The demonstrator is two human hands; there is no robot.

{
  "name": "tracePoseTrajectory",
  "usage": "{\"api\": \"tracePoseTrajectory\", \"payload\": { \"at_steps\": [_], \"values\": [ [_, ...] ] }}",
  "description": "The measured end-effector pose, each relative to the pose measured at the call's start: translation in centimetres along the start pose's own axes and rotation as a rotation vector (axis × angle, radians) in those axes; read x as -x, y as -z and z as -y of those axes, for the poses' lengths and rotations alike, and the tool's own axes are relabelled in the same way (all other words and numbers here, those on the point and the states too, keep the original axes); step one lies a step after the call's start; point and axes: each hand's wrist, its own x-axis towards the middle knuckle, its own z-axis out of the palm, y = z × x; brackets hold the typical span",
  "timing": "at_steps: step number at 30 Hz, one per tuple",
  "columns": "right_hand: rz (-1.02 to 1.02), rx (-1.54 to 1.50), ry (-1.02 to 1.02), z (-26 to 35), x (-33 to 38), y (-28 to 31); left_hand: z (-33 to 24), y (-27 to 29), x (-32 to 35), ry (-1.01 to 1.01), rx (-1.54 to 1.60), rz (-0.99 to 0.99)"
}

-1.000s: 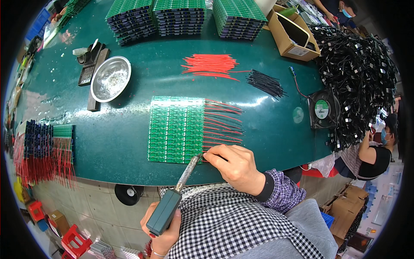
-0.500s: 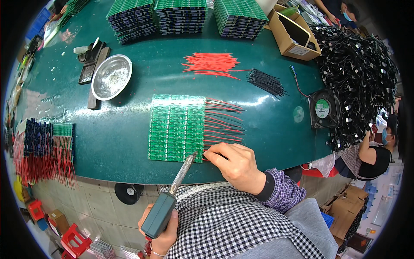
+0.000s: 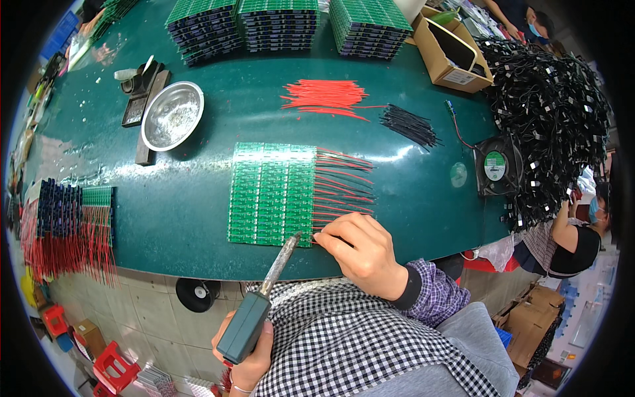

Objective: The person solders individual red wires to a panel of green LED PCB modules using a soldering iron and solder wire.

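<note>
My left hand (image 3: 254,362) is wrapped round the dark green handle of a soldering iron (image 3: 243,329). Its metal tip rests at the lower right corner of a green circuit board panel (image 3: 268,195), which lies flat on the table. Right beside that tip, my right hand (image 3: 362,255) pinches a thin wire against the panel's right edge; the fingers mostly hide it, though a bit of red shows. Above my right hand, a row of red and black wires (image 3: 344,178) sticks out from the same edge.
Beyond the panel lie loose red wires (image 3: 324,96) and black wires (image 3: 409,126). A metal bowl (image 3: 153,137) sits at left, near wired boards (image 3: 98,212). Board stacks (image 3: 278,30) stand at the back. A fan (image 3: 496,167) and heaped black cables (image 3: 546,119) are at right.
Almost nothing differs. The view has shifted very slightly, and the iron's tip and my right fingertips stay at the panel's lower right corner.
</note>
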Motion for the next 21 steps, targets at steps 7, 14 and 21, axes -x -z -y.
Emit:
{"api": "tracePoseTrajectory", "payload": {
  "at_steps": [7,14,21],
  "values": [
    [0.052,-0.024,0.024,-0.11,0.81,-0.12,-0.23,0.08,-0.02,-0.025,-0.012,0.002],
    [0.034,-0.011,0.000,0.10,0.57,-0.12,-0.31,0.20,0.02,-0.061,-0.050,0.025],
    [0.062,-0.004,0.017,-0.05,0.84,-0.14,-0.38,0.28,-0.19,-0.066,-0.091,0.084]
  ]
}}
